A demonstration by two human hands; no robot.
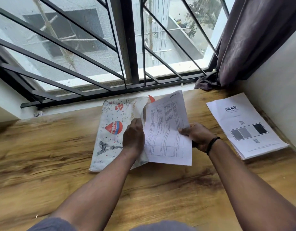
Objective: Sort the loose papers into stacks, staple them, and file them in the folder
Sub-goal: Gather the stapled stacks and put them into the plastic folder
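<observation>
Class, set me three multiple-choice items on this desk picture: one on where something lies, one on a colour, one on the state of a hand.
1. Where does the blinkit stack lie on the desk?
A. under the folder
B. to the right, near the wall
C. on the window sill

2. What colours is the balloon printed on the folder?
A. red and blue
B. green and yellow
C. black only

3. What is the right hand doing?
A. lying flat on the desk
B. gripping the table-printed sheets
C. pulling the curtain

Answers: 1 B, it sits apart by the right wall. 2 A, the print shows red and blue. 3 B, the thumb pinches the sheets' right edge, while the left hand lifts the folder's flap.
</observation>
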